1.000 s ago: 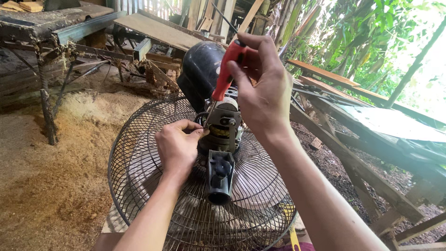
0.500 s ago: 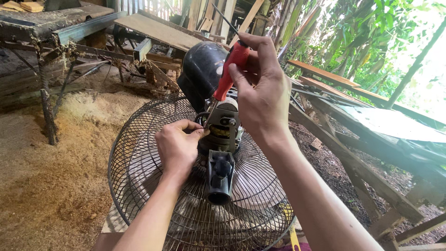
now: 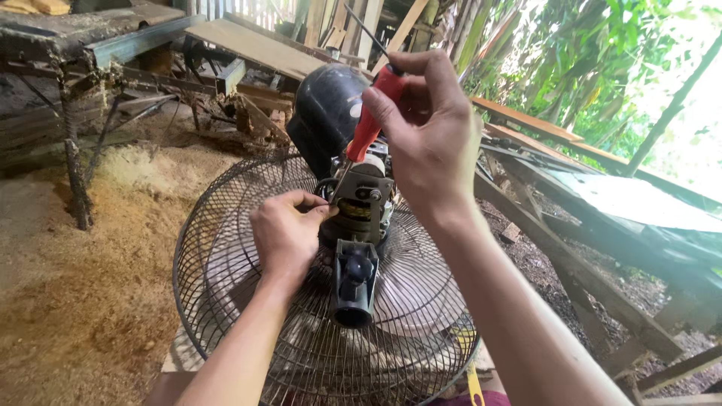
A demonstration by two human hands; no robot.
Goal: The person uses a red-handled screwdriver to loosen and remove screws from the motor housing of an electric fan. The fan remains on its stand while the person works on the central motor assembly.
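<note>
Low in the frame, a round wire fan guard [image 3: 226, 301] lies face down, its thin bars fanning out from the centre; it looks springy and easily bent, better held at the rim than by single wires. At its middle stands the bare fan motor [image 3: 359, 207], a dense lump of metal and windings that is probably heavy for its size, with a dark tubular neck mount [image 3: 352, 286] jutting toward the viewer. The left hand [image 3: 286, 237] rests against the motor's side, fingers curled and pinching at something small by the housing; what it nips is hidden. Above, the right hand [image 3: 429, 131] is wrapped around a red-handled screwdriver [image 3: 368, 128], its slim shaft angled down to the motor's top. Behind sits the black domed rear cover [image 3: 323, 113]. Sawdust [image 3: 90, 256] spreads at left; planks [image 3: 256, 45] and foliage [image 3: 602, 60] fill the upper frame.
</note>
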